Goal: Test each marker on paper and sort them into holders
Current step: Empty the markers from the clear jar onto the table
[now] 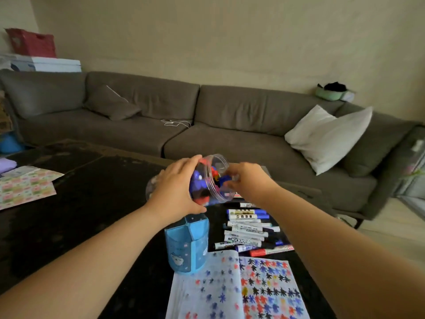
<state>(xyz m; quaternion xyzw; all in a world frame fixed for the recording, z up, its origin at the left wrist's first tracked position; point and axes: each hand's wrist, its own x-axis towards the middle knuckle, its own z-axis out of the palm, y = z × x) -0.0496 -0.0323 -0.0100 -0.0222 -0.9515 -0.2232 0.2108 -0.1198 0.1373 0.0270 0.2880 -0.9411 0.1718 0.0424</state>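
Note:
My left hand (pixel 175 189) grips a clear plastic jar (pixel 216 178) and holds it tilted on its side above the dark table, mouth toward the right. Inside the jar are markers with red and blue caps. My right hand (pixel 247 180) is at the jar's mouth with its fingers curled on the rim or on something inside; which one is blurred. Below the jar stands a blue divided pen holder (pixel 187 246), with nothing visible in it. A pile of several markers (pixel 249 229) lies to its right. An open notebook (pixel 239 288) covered in coloured star marks lies nearest me.
The dark coffee table (pixel 80 203) carries patterned paper sheets (pixel 25 184) at its left edge. A grey sectional sofa (pixel 230 125) with a white pillow (pixel 327 137) stands behind the table. A red box (pixel 31 42) sits on stacked boxes at the far left.

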